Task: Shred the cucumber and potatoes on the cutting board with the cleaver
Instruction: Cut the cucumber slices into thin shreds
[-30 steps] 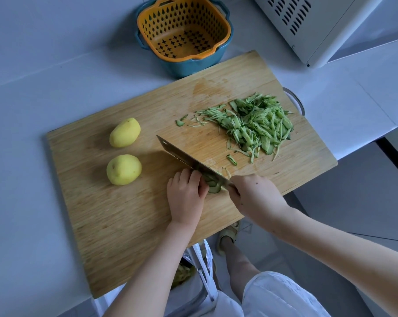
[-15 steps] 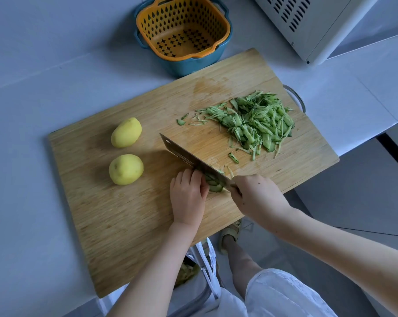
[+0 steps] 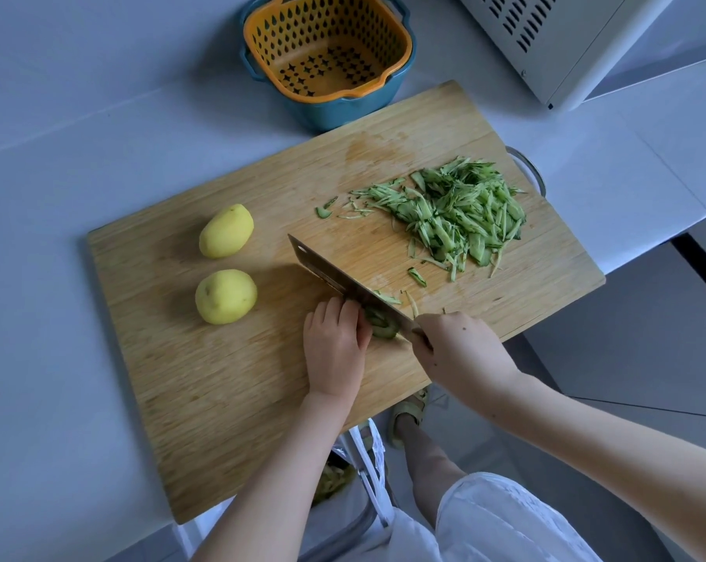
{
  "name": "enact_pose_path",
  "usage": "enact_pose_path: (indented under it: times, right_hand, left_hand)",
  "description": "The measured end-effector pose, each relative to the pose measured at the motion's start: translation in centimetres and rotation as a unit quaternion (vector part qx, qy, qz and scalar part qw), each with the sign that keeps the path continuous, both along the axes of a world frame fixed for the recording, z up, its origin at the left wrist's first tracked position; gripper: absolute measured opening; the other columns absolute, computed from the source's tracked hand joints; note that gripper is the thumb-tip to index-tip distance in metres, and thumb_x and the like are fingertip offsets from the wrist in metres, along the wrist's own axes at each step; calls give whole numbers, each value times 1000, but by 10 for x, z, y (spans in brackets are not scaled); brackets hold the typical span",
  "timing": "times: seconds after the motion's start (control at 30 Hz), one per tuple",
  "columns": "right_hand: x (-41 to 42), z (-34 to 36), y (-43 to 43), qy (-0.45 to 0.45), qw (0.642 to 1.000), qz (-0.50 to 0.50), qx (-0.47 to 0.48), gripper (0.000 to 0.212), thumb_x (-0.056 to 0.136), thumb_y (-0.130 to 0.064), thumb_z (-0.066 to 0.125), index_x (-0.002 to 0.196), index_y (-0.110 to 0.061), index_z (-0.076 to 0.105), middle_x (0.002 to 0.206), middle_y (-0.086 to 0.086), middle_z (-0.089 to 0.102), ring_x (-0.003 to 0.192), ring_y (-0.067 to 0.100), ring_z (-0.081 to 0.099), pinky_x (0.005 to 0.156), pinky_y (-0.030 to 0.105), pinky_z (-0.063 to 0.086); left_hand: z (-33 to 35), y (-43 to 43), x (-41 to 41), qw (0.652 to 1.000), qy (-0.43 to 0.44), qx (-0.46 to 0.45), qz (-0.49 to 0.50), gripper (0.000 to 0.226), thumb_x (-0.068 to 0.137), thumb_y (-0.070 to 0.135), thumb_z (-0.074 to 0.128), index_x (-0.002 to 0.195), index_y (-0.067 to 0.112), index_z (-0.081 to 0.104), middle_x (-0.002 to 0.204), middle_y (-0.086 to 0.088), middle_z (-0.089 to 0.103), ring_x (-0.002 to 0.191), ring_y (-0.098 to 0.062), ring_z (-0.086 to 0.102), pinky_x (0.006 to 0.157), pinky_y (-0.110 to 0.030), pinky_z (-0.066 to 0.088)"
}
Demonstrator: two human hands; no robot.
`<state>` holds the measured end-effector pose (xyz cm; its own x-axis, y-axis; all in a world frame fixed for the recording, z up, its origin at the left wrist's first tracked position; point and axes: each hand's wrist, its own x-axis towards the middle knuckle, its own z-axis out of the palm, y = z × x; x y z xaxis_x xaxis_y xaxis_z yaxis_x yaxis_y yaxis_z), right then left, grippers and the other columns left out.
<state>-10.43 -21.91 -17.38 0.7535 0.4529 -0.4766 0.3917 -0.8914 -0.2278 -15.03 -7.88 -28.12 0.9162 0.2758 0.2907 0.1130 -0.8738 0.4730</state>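
Note:
A wooden cutting board [image 3: 189,383] lies on the pale counter. Two peeled yellow potatoes [image 3: 226,231] [image 3: 226,296] sit on its left part. A heap of green cucumber shreds [image 3: 456,210] covers its right part. My right hand [image 3: 460,350] grips the handle of the cleaver [image 3: 323,269], whose blade runs diagonally up-left and stands on a small stack of cucumber slices [image 3: 379,324]. My left hand [image 3: 335,350] holds those slices with curled fingertips pressed against the blade's left side. Part of the slices is hidden under the blade and my fingers.
An orange colander nested in a blue bowl [image 3: 327,54] stands just beyond the board's far edge. A white appliance [image 3: 566,42] is at the top right. The counter edge [image 3: 635,261] drops off at the right; a bin with a bag [image 3: 355,480] stands below the near edge.
The cleaver and both hands stay at the same spot on the cucumber slices, with only slight chopping movement. The potatoes and the shred heap have not moved.

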Motion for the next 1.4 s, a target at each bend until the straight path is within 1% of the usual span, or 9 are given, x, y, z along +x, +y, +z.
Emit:
enact_pose_path:
  times: [0.17,0.23,0.3,0.4,0.6,0.77,1.03,1.17,1.4]
  right_hand:
    - [-3,1,-3,10,1000,-14,0,30,97,-22,34,69,-15,37,57,-2,35,49,17,33,44,25,24]
    - [0,0,3,12,1000,-10,0,34,97,-21,34,63,-16,31,57,-2,34,47,16,30,43,25,23]
    - [0,4,1,10,1000,-17,0,39,97,-22,34,59,-18,25,57,-1,34,47,16,30,43,26,23]
    - [-3,4,-3,17,999,-30,0,36,97,-21,34,61,-17,29,57,-1,36,48,16,32,45,25,25]
    - [-3,3,0,24,998,-51,35,39,95,-18,37,58,-17,26,55,-1,33,47,15,28,44,26,22]
    - [-2,-3,8,32,997,-47,50,35,96,-20,37,62,-14,32,57,0,36,50,19,33,45,26,25]
    - [-3,-11,15,39,995,-62,73,38,94,-20,40,58,-19,26,55,-1,34,48,17,31,45,27,26]
    - [-3,3,7,19,994,-74,82,38,94,-18,39,58,-16,26,55,1,33,50,18,30,46,28,23]
    - [-6,-12,16,43,994,-69,67,39,95,-21,40,58,-19,27,56,-1,34,48,16,31,45,27,25]
  left_hand:
    - [-1,2,0,1000,4,-11,-2,12,82,13,52,75,5,58,71,-10,57,64,-26,53,58,-35,43]
    - [-1,1,0,1000,3,-16,3,7,79,10,56,75,4,58,70,-11,57,64,-27,54,58,-35,43]
    - [-1,1,0,1000,3,-22,-5,14,82,14,52,75,4,58,71,-10,57,64,-27,53,58,-35,44]
    - [-1,2,0,1000,0,-27,-5,21,84,18,46,75,4,59,70,-10,58,63,-26,54,58,-35,44]
    - [-2,2,0,999,8,-34,-5,22,85,21,47,75,5,60,72,-10,60,66,-26,56,61,-36,47]
    - [-1,1,-2,999,5,-44,5,19,83,15,47,76,4,60,72,-10,60,66,-25,55,62,-34,46]
    - [-1,1,-3,998,-9,-56,13,19,83,15,49,72,5,59,69,-9,59,64,-24,54,63,-28,41]
    - [-3,2,-1,998,-17,-64,0,17,82,12,47,70,5,56,67,-9,55,62,-23,50,59,-32,43]
    - [1,0,-2,995,0,-95,21,20,86,16,45,74,6,57,71,-9,58,67,-23,53,67,-29,42]
